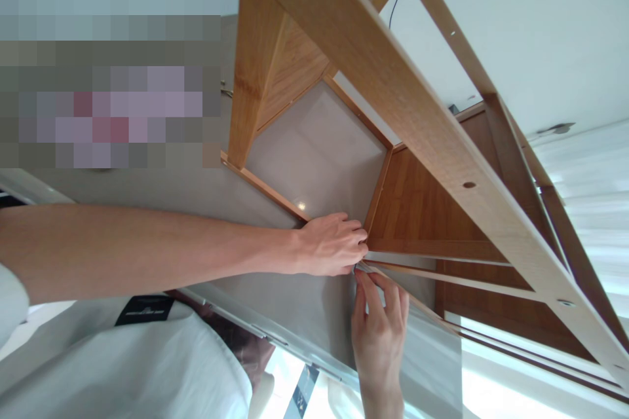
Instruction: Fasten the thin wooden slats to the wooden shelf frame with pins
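A wooden furniture frame (383, 55) with thick beams, thin rails and brown panels lies tilted across the grey surface. My left hand (331, 245) reaches in from the left, back upward, its fingers curled over the corner where a thin rail (268, 194) meets a panel (422, 203). Just below that corner, my right hand (381, 314) comes up from the bottom with thumb and fingers pinched together. A tiny dark bit shows at those fingertips, too small to name. The two hands almost touch, and the joint between them is mostly hidden.
The long beam has a round hole (469, 184) and a metal fitting (567, 303) farther along. Grey tabletop (314, 137) shows through the frame. Pale curtains (604, 209) hang at right. A pixelated patch (108, 91) covers the upper left. My light shirt (147, 366) fills the lower left.
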The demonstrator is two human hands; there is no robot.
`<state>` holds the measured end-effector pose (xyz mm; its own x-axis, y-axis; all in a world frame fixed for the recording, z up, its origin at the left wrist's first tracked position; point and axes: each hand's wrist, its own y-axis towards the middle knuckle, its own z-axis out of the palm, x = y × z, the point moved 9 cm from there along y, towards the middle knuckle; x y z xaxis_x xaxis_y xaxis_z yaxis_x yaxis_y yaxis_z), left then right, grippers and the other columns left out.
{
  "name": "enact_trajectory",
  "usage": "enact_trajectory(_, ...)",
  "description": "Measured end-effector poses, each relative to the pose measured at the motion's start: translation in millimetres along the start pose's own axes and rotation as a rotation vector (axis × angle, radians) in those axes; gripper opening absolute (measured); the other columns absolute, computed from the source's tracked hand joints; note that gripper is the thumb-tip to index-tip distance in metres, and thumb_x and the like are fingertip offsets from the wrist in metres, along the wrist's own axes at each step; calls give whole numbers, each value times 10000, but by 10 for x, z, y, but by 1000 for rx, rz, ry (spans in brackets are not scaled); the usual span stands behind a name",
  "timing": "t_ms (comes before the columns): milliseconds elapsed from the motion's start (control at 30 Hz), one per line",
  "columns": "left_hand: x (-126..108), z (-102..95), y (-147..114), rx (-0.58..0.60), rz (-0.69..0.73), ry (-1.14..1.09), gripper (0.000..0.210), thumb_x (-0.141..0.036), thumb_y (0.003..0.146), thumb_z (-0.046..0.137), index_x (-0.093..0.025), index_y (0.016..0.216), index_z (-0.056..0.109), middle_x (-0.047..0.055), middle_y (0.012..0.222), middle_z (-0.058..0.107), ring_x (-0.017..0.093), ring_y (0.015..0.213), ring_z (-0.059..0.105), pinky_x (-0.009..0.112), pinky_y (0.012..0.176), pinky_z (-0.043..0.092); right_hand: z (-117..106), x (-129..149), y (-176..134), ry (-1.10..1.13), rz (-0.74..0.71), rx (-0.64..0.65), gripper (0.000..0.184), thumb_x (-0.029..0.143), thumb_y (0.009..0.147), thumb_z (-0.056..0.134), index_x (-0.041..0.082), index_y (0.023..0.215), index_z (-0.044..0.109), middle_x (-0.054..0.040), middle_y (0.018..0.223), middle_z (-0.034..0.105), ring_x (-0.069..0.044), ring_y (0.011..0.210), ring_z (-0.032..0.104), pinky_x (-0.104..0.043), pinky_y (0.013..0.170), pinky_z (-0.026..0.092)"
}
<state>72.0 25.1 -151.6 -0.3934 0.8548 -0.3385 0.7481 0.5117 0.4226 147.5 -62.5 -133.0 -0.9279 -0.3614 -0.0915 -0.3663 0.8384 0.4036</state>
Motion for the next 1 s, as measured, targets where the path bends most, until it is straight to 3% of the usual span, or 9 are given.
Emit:
enact_trajectory(633,-4,7,3,-5,25,-17,106,-252,879,713,-162,843,669,57,858,683,216,835,634,368,694,426,-3,98,97,-117,-38,115,294,50,954,487,197,1145,656,-106,1084,641,-251,1010,555,-401,865,456)
enact_trajectory(1000,3,-17,20,1,1,-19,109,-247,883,714,-156,833,679,52,837,691,218,831,647,361,674,417,-56,55,115,11,-20,7,215,78,932,633,159,1131,649,-90,1006,636,-206,957,589,-386,892,492)
